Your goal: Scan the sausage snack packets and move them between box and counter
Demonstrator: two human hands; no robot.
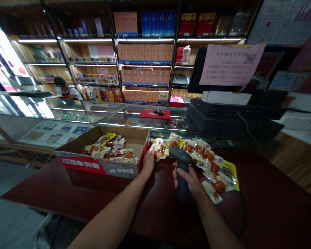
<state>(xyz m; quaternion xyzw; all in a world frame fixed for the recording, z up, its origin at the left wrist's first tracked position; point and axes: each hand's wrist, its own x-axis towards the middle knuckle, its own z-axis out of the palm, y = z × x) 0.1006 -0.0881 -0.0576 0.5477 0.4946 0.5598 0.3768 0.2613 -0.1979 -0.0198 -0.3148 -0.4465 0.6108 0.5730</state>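
Head view: right hand (189,180) grips black barcode scanner (181,173). Left hand (147,163) open on box rim (145,147). Sausage packets (206,155) look light, soft, slippery; pinch flat edge.

From where I'm watching, this is a small retail shop. Wall shelving (145,55) is stacked with boxed goods, and a glass display counter (114,112) runs along the front. A black checkout terminal (223,117) sits under a pink printed notice (230,64), and a handheld barcode scanner (181,169) is in use at the counter.
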